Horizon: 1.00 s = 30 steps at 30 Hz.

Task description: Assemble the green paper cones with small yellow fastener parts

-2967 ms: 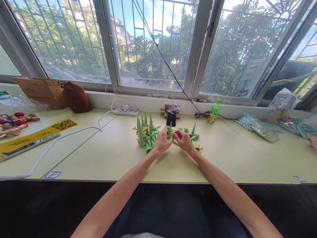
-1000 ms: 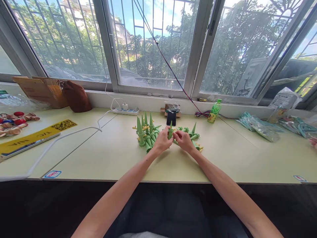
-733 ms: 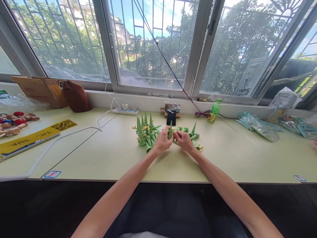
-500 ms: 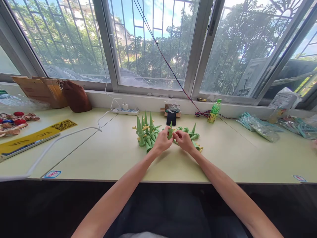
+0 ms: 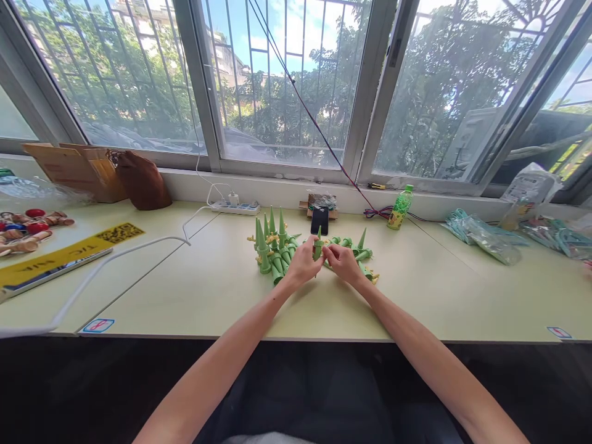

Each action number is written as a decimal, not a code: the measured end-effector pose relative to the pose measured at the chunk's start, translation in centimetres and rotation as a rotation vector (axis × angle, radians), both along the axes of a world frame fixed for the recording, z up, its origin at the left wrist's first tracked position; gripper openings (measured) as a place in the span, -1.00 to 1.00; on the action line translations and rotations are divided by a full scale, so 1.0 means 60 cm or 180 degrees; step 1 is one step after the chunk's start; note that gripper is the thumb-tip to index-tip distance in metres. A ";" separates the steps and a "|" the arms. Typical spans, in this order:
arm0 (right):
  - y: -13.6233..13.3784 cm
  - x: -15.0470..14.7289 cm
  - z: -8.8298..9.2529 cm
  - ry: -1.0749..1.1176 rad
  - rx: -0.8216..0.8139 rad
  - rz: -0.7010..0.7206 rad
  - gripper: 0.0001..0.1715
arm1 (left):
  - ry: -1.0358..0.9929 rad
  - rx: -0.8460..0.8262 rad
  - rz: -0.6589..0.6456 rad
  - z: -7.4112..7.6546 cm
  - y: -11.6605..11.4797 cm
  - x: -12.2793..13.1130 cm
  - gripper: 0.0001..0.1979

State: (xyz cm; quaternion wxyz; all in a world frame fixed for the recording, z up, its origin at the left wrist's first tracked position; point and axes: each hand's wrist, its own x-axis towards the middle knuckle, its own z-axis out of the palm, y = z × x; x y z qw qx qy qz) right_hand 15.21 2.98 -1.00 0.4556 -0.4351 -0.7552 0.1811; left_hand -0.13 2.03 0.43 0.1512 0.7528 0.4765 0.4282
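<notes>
Head view: I see a green spike [image 5: 318,247], upright at centre frame, gripped in the left hand [image 5: 304,262]; the right hand [image 5: 342,261] pinches closed beside it, on what I cannot tell. I judge it unfinished: centre-left, standing spikes [image 5: 263,252] look assembled; centre-right, green pieces [image 5: 364,254] seem left to do.

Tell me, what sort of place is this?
Probably a small workshop or assembly room: a long pale table beside barred windows, many similar green cone-tipped parts, and teal pieces by clear plastic packaging.
</notes>
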 end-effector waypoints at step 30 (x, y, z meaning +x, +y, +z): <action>0.001 0.000 -0.001 0.0038 -0.0048 -0.0058 -0.50 | -0.0003 0.0035 0.0064 -0.002 0.001 -0.001 -0.62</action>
